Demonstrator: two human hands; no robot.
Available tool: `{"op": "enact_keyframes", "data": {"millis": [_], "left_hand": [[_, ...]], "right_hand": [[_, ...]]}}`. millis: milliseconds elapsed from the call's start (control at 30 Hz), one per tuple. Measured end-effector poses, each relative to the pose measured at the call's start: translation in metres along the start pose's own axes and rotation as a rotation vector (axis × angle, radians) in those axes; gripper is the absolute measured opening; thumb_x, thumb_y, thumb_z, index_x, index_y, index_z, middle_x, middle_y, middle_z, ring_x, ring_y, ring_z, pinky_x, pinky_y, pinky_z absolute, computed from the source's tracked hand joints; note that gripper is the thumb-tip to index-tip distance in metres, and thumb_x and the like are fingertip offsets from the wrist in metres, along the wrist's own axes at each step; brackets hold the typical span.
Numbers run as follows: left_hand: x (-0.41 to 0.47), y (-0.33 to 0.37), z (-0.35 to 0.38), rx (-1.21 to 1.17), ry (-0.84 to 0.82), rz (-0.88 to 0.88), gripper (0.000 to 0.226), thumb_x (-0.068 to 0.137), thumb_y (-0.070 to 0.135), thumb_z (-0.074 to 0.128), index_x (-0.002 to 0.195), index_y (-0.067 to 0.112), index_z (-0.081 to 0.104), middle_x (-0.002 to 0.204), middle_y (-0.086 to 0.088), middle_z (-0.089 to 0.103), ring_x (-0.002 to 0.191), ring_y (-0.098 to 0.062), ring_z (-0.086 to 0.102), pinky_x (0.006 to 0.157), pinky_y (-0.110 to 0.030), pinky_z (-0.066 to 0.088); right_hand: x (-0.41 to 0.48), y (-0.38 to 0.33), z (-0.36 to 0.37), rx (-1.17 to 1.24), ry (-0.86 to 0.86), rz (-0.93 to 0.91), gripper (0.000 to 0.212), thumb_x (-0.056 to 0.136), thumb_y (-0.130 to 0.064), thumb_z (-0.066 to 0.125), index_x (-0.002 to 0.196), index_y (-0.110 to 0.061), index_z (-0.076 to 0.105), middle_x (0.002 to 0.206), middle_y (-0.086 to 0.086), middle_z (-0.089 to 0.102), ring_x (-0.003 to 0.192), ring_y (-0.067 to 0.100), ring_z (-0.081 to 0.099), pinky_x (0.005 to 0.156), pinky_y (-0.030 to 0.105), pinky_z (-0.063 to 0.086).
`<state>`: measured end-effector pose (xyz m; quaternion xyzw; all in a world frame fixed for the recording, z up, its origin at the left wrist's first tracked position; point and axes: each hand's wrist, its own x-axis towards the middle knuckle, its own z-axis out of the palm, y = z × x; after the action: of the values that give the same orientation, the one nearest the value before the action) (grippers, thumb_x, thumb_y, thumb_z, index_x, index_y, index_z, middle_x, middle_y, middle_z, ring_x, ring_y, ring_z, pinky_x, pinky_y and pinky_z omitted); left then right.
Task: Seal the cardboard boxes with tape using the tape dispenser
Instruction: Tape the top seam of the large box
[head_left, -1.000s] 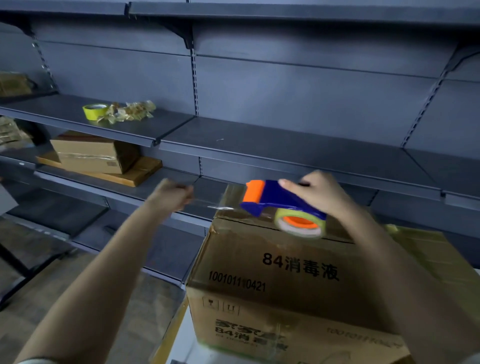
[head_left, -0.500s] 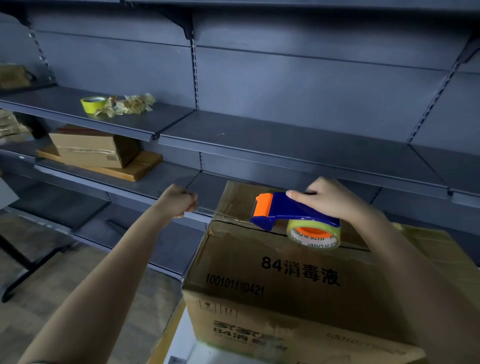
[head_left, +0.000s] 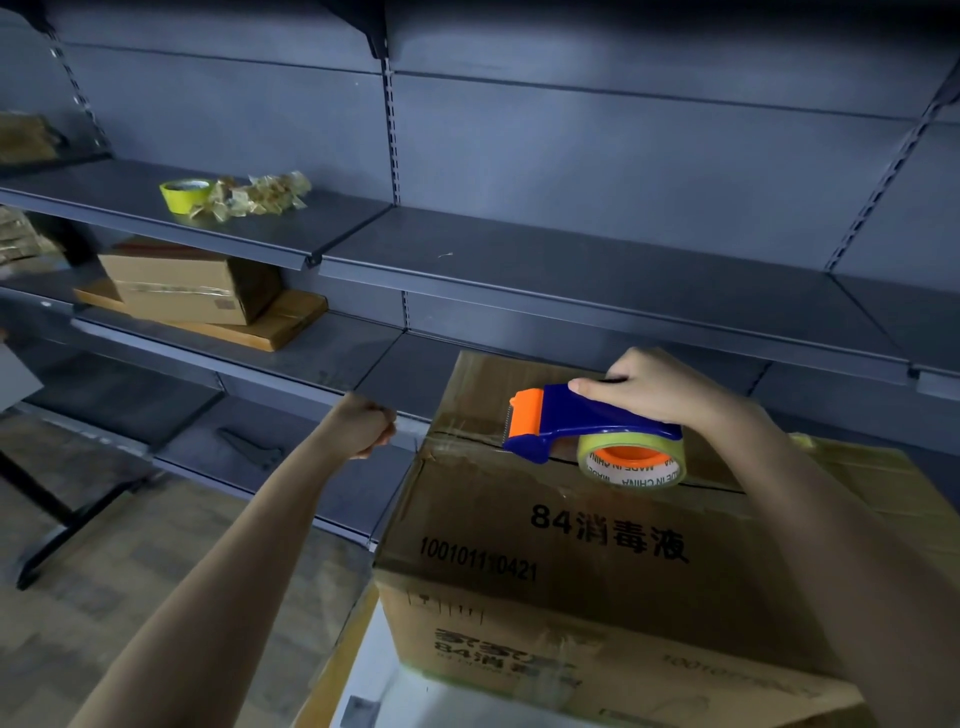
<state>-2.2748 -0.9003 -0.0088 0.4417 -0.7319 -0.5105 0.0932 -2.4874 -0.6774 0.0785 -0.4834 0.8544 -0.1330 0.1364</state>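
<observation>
A large brown cardboard box (head_left: 571, 561) with black printed text stands in front of me, its top seam running left to right. My right hand (head_left: 654, 387) grips the blue and orange tape dispenser (head_left: 587, 423), which rests on the box top over the seam with its roll of clear tape (head_left: 631, 465) facing me. My left hand (head_left: 363, 423) is a closed fist just off the box's left top edge and pinches the free end of the clear tape strip (head_left: 447, 434), stretched from the dispenser's blade across the edge.
Grey metal shelving (head_left: 571, 275) stands behind the box. A yellow tape roll (head_left: 184, 195) and crumpled tape scraps (head_left: 260, 195) lie on the upper left shelf. A smaller cardboard box (head_left: 192, 286) sits on a flat one below. Another carton (head_left: 893, 493) lies right of the big box.
The dispenser has come down onto the box top and shifted right along the seam. My left fist has dropped closer to the box's left edge, keeping the tape taut.
</observation>
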Motion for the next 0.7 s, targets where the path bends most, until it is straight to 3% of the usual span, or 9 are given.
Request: {"op": "enact_keyframes", "data": {"millis": [200, 433, 567, 700], "left_hand": [[0.011, 0.001, -0.003, -0.001, 0.042, 0.033, 0.033, 0.095, 0.002, 0.041, 0.064, 0.011, 0.048, 0.055, -0.003, 0.048, 0.044, -0.011, 0.040, 0.033, -0.016, 0.020], [0.007, -0.013, 0.017, 0.003, 0.076, 0.003, 0.036, 0.091, -0.007, 0.037, 0.061, 0.010, 0.048, 0.043, 0.002, 0.043, 0.030, -0.006, 0.036, 0.033, -0.012, 0.018], [0.004, -0.014, 0.011, -0.041, 0.115, 0.044, 0.033, 0.092, -0.004, 0.041, 0.065, 0.011, 0.052, 0.051, -0.003, 0.047, 0.042, -0.013, 0.038, 0.032, -0.010, 0.021], [-0.005, -0.012, 0.034, 0.005, 0.029, 0.070, 0.028, 0.092, -0.006, 0.044, 0.070, 0.011, 0.049, 0.062, -0.005, 0.049, 0.048, -0.011, 0.045, 0.034, -0.011, 0.031]], "right_hand": [[-0.002, -0.001, -0.001, -0.004, -0.003, 0.010, 0.050, 0.088, -0.057, 0.045, 0.073, -0.012, 0.062, 0.067, 0.003, 0.066, 0.058, 0.015, 0.063, 0.047, 0.016, 0.040], [-0.004, 0.000, 0.001, 0.002, 0.006, -0.009, 0.052, 0.088, -0.057, 0.046, 0.073, -0.010, 0.062, 0.065, 0.005, 0.066, 0.057, 0.015, 0.063, 0.045, 0.015, 0.039], [-0.005, 0.002, 0.003, 0.002, 0.024, -0.019, 0.054, 0.087, -0.059, 0.046, 0.072, -0.009, 0.063, 0.064, 0.005, 0.066, 0.055, 0.015, 0.063, 0.044, 0.016, 0.038], [-0.003, 0.000, 0.001, -0.025, 0.016, -0.014, 0.051, 0.088, -0.057, 0.045, 0.071, -0.012, 0.062, 0.062, 0.001, 0.064, 0.053, 0.011, 0.061, 0.043, 0.014, 0.037]]}}
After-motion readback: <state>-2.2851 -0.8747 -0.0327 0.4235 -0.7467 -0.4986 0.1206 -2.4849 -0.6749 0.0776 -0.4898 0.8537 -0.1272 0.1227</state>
